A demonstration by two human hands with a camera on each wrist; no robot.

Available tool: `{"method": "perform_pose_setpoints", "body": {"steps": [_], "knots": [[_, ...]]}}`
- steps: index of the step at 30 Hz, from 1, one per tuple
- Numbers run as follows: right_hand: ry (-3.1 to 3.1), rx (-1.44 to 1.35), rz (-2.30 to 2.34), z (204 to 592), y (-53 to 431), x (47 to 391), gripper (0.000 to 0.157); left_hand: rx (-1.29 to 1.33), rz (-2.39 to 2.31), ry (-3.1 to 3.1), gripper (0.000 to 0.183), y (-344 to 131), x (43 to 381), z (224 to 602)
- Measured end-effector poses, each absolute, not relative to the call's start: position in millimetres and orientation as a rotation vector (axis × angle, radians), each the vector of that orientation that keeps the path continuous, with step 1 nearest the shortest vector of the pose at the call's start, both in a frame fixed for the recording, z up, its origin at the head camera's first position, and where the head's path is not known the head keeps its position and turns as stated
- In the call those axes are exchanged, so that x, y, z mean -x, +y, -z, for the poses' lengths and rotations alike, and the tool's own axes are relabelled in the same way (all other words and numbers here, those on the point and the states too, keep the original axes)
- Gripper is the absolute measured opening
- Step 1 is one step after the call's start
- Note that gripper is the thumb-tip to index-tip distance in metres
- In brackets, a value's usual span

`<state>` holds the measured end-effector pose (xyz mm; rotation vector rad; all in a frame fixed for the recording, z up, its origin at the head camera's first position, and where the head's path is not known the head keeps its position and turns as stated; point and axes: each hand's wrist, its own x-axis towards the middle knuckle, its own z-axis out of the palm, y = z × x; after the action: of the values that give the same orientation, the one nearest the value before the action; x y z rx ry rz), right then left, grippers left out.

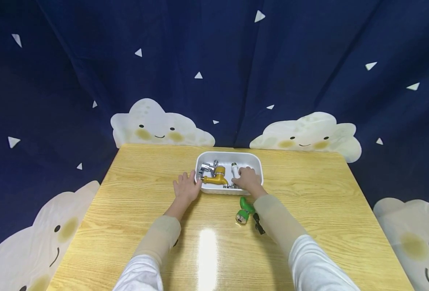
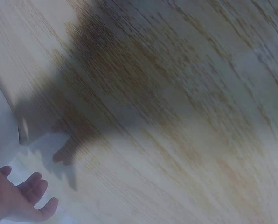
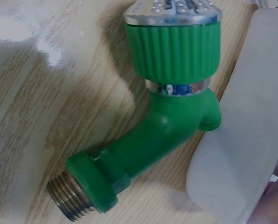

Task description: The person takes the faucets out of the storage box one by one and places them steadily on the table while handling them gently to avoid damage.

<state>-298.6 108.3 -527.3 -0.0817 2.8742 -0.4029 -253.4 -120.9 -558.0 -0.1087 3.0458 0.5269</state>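
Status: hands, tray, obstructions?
Left hand at left end of tray. Right hand inside, partly hiding white tap; grip unclear. Green tap outside, nearby; no blockage seen.

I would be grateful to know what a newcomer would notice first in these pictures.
The bright green tap filling much of the right wrist view would probably catch the eye first; it lies on the wooden table, outside the white tray. In the head view, a yellow tap stands out inside that tray, between the left hand and the right hand. Smiling clouds line the navy backdrop behind.
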Motion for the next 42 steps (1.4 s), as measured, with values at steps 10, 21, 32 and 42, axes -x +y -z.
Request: {"method": "perform_pose_setpoints", "body": {"steps": [10,21,32,42], "knots": [[2.942,0.172,0.423,511,104,295,0.038,0.108,-0.527,3.036,0.056,-120,254,557],[2.996,0.268,0.449,506,102,293,0.034,0.114,-0.511,3.06,0.055,-120,255,560],[3.015,0.401,0.463,500,101,285,0.036,0.122,-0.522,3.063,0.056,-121,255,561],[3.018,0.485,0.475,498,97,275,0.033,0.127,-0.537,3.043,0.056,-120,254,558]]}}
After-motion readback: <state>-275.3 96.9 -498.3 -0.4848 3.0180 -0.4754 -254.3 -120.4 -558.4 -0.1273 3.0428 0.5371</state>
